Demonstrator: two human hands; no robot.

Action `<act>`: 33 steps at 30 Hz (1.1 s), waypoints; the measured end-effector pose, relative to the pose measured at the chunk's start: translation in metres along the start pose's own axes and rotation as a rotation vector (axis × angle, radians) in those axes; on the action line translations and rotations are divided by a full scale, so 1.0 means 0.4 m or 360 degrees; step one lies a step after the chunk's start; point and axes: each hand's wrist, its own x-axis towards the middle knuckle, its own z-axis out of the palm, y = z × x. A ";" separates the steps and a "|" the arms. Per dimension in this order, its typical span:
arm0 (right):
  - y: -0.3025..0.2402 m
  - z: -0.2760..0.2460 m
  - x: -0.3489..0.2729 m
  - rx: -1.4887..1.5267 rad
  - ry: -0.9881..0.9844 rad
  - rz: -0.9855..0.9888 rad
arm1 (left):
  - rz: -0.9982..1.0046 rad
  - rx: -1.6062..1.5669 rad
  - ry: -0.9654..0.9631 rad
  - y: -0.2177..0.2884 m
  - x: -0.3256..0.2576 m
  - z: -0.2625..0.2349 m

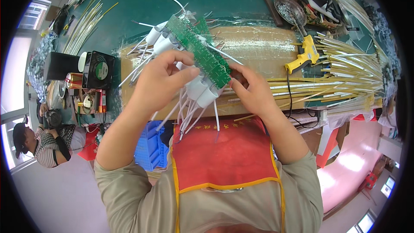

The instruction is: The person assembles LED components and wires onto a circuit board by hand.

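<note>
Both my hands hold a long green circuit board strip [199, 51] up over the workbench. White cylindrical parts with thin white wire leads [202, 92] hang from its underside and fan out to the left and downward. My left hand [161, 80] grips the bundle of white parts from the left, thumb against the board. My right hand [250, 87] pinches the lower right end of the strip with its fingertips.
A yellow glue gun [304, 56] lies right of the hands on the tape-covered brown board [263, 45]. Bundles of pale sticks [353, 73] fill the right side. A black fan [100, 70] stands at left, a blue crate [148, 146] below. A seated person [41, 140] is far left.
</note>
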 end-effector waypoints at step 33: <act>-0.081 -0.082 -0.022 -0.0800 0.0468 0.0244 | -0.1613 0.1152 0.1700 -1.330 -1.001 -0.943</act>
